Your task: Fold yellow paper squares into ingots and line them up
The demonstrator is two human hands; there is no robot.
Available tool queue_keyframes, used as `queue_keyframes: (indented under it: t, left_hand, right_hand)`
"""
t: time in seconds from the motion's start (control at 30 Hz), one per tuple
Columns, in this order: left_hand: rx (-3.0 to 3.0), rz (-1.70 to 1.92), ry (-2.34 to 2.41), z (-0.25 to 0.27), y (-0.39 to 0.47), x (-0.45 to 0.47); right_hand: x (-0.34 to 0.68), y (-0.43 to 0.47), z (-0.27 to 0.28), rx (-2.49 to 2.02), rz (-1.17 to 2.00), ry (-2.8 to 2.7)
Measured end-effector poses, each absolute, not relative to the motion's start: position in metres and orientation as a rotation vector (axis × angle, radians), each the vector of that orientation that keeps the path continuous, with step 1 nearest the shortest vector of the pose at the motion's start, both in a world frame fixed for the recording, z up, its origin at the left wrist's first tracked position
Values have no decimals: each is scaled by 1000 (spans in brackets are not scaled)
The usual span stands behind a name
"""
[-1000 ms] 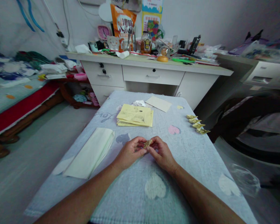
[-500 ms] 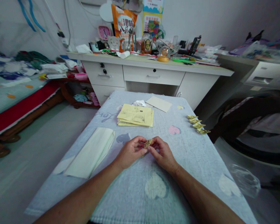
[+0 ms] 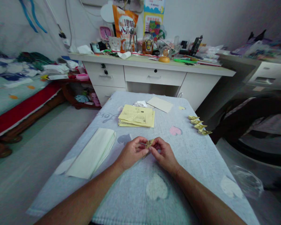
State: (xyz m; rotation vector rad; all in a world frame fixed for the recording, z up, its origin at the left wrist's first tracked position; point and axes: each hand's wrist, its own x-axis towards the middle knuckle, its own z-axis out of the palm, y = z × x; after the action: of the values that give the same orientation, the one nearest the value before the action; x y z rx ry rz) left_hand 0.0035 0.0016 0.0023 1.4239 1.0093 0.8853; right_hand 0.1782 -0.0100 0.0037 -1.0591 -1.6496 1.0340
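Observation:
Between both hands is a small folded piece of yellow paper [image 3: 149, 143] with dark printing. My left hand [image 3: 133, 152] pinches its left side with thumb and fingers. On the other side, my right hand [image 3: 163, 153] grips the paper's right edge, so both hands are closed on it. Part of the paper is hidden by the fingers. Beyond the hands lies a stack of yellow paper sheets [image 3: 137, 116] with drawings on top. Several small folded yellow paper boats [image 3: 199, 126] stand in a row near the table's right edge.
A folded pale cloth or paper [image 3: 92, 153] lies left of my hands on the cloth-covered table [image 3: 128, 200]. Behind the stack are a crumpled white tissue [image 3: 140, 103] and a pale card [image 3: 160, 104]. A cluttered white desk [image 3: 154, 75] stands beyond, a washing machine [image 3: 267, 75] to the right.
The view has shifted very slightly. Both hands keep the same hold on the folded paper, which shows a little more of its printed face.

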Motion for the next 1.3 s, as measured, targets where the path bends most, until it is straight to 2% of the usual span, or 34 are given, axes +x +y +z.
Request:
queue_keyframes:
  t: [0.7, 0.97, 1.3]
  left_hand:
    - [1458, 923, 1017, 2, 1, 1]
    - [1443, 948, 981, -1, 0, 4]
    - [1856, 1026, 1196, -2, -6, 15]
  right_hand:
    - [176, -9, 2, -1080, 998, -1660]
    - [174, -8, 1, -1039, 832, -1704]
    - [168, -11, 0, -1044, 889, -1717]
